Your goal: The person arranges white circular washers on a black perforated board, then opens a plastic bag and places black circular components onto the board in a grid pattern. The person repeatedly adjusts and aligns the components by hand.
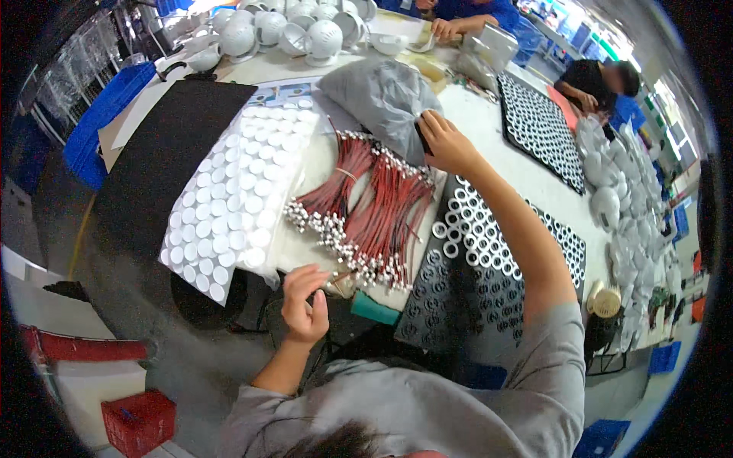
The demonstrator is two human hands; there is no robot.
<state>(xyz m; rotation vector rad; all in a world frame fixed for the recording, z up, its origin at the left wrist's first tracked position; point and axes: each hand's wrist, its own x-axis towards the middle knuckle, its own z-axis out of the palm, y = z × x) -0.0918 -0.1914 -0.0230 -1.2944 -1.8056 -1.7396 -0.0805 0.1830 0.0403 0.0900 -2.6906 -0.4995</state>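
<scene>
My right hand [447, 143] reaches across the table with its fingers closed at the edge of a full grey plastic bag [378, 95]. A small dark patch shows at the fingertips; I cannot make out what it is. Below the bag lie bundles of red and black wires [389, 206] with white connectors, one bundle tied with a band. My left hand [305, 304] hovers by the table's near edge, just below the connectors, its fingers bent, its thumb apart and nothing visible in it. Under my right forearm is a dark tray [450, 298] bearing white rings [473, 225] and black round parts.
Left of the wires, a sheet of white discs [229, 191] overhangs the table edge beside a black board [168, 145]. White dome housings [324, 40] crowd the far side. Another ring tray [538, 126] and bagged parts [607, 206] lie right. Two people [603, 84] [477, 15] work beyond.
</scene>
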